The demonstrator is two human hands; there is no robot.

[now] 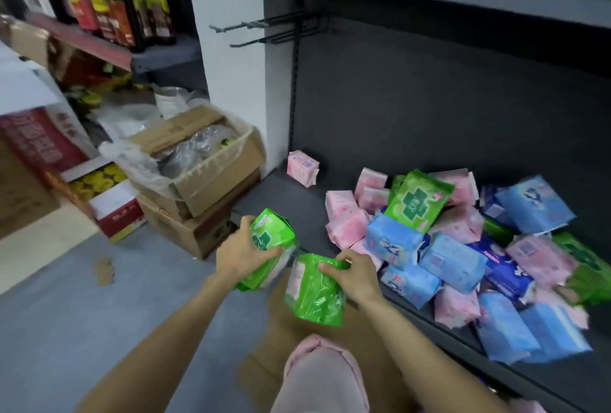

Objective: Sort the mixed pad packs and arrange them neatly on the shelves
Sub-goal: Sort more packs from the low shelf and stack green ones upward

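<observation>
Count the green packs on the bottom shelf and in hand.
4 plainly: left hand holds one, right hand another, one tops the pile, one far right; others may be buried.

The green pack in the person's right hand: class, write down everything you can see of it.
The green pack is a glossy, crinkled plastic packet, bright green with a pale label strip along its left edge. It hangs roughly upright in front of the lower shelf, off the floor. The right hand pinches its top edge, fingers curled over it. Its printing is too blurred to read.
</observation>
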